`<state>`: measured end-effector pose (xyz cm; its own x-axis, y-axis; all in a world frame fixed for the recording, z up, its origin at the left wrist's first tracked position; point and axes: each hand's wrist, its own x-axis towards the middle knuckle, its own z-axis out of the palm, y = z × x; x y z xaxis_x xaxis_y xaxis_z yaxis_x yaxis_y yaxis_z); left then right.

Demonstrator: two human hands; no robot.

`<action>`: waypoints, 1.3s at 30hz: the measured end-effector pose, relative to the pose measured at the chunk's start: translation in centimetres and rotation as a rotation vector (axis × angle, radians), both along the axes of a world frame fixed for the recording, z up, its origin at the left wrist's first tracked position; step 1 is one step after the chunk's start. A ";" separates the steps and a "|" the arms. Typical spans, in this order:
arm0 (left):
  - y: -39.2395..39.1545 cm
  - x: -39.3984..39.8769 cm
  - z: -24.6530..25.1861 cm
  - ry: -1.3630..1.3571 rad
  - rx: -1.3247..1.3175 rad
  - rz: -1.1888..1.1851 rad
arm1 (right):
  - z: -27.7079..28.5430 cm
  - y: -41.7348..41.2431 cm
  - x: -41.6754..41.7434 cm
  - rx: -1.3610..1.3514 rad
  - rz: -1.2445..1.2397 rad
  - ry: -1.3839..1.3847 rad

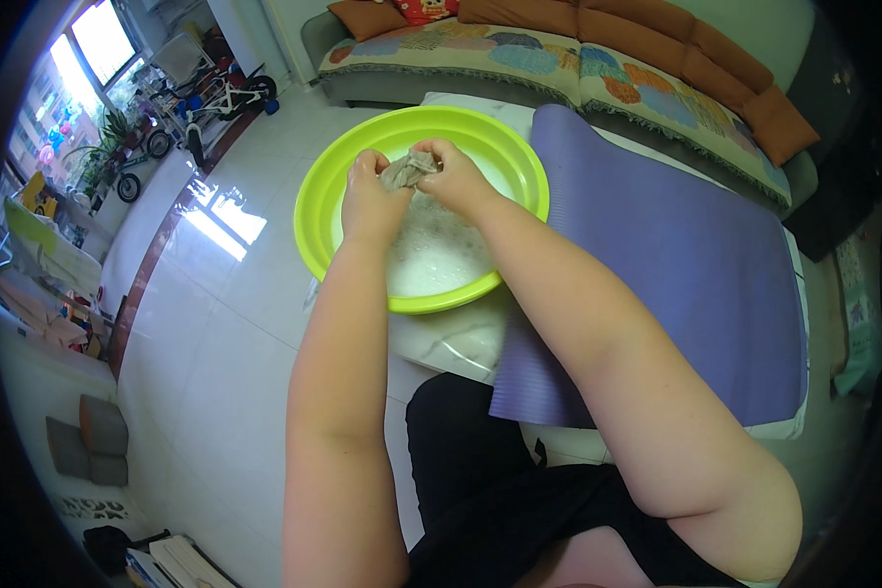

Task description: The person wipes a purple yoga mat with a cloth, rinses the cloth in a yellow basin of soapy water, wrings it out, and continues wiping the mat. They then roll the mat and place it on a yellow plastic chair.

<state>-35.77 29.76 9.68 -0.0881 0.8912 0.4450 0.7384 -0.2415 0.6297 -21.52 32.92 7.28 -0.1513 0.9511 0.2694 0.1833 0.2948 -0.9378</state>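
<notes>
A bunched grey cloth (410, 170) is held between my two hands over a lime-green plastic basin (441, 303). My left hand (373, 195) grips its left end, and my right hand (454, 176) pinches its right end. Soapy water (441, 246) with white foam and bubbles fills the bottom of the basin below them. The cloth looks wet and twisted. Parts of it are hidden by my fingers.
The basin stands on a white marble-patterned table (448, 342). A purple ribbed mat (676, 272) covers the table's right side. Beyond is a sofa (500, 59) with brown cushions. Bikes (228, 95) stand by the window at left, across the shiny tiled floor (213, 353).
</notes>
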 end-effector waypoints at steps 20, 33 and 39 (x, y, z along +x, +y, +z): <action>1.3 -1.3 -1.8 -0.144 0.348 0.070 | 4.6 -8.0 0.9 -0.128 -0.025 0.543; -8.3 12.9 4.2 0.077 0.457 -0.580 | 6.5 -24.6 20.3 0.111 -0.329 0.413; -18.7 25.9 3.0 -0.865 -0.783 -1.033 | 6.3 -30.3 23.9 0.361 -0.628 0.081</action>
<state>-9.87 11.03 12.70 0.7122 0.7020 -0.0030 -0.1759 0.1826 0.9673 2.42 2.62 13.54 0.4273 0.7019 0.5698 0.3540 0.4500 -0.8199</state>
